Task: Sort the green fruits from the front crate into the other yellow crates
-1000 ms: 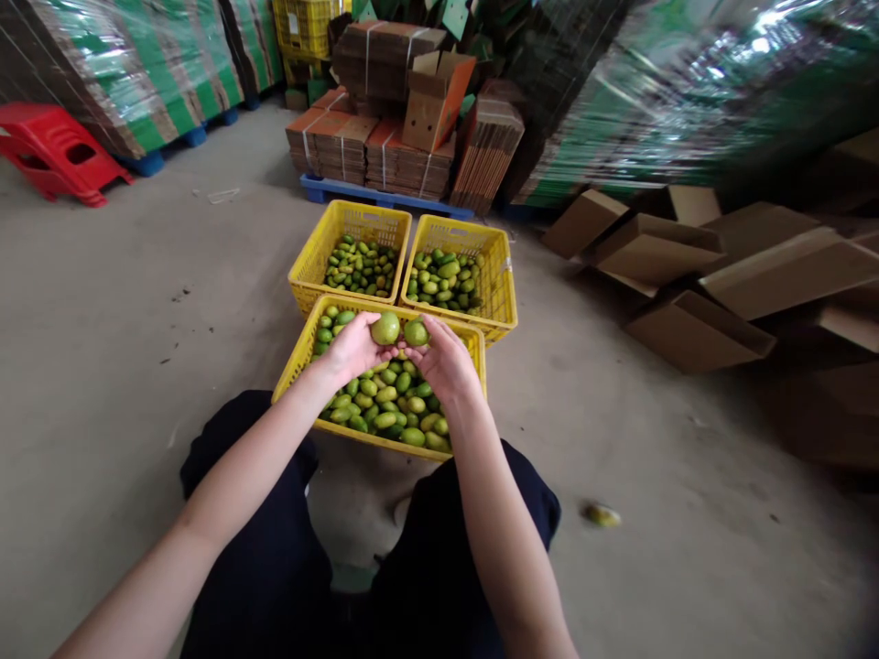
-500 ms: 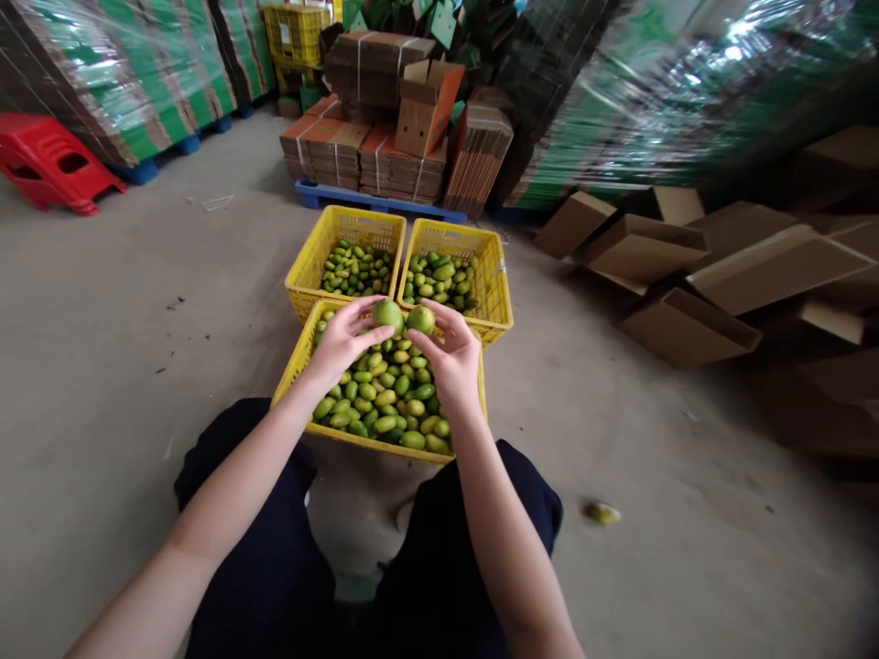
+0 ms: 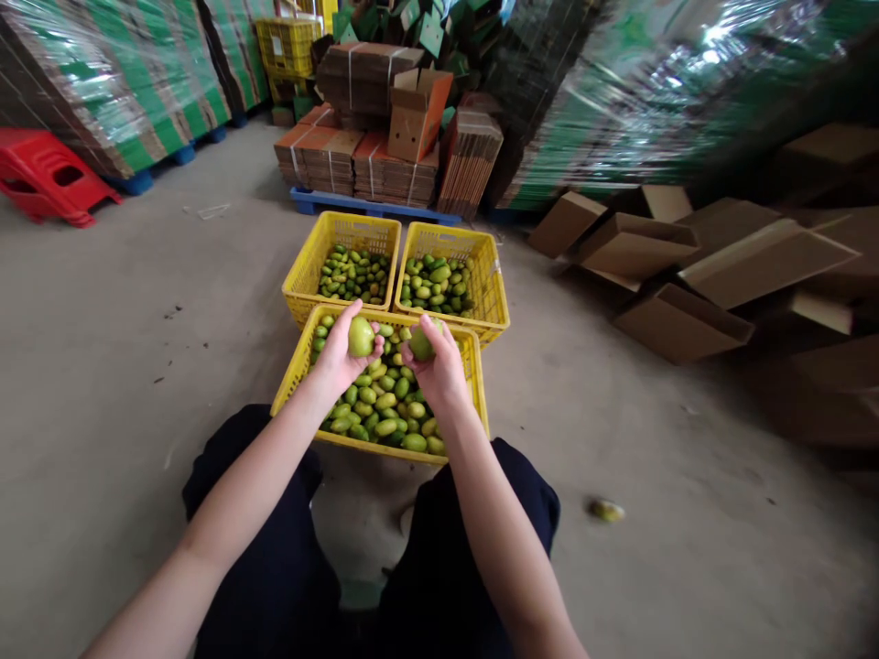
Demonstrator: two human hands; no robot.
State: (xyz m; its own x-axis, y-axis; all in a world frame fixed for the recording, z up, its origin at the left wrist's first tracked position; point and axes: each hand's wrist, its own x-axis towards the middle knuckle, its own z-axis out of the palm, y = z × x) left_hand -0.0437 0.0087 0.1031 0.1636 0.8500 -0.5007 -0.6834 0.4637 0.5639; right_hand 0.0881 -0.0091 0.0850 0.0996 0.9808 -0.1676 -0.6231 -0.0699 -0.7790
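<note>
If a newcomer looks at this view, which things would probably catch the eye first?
Probably the green fruit in the left hand and the second green fruit in the right hand, above the near yellow crate. Next may come the bright red stool at the picture's left edge, and the lone fruit on the floor, right of the person's knees.

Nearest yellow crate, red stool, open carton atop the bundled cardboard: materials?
Nearest yellow crate: likely moulded plastic, fairly matte; even colour, slotted walls.
Red stool: probably plastic too, smooth-looking; uniform red, rounded cutouts. Edge blur hides finer texture.
Open carton: likely cardboard, matte; folded flaps, bare brown face, orange side. Whether it's corrugated is too small to tell.
</note>
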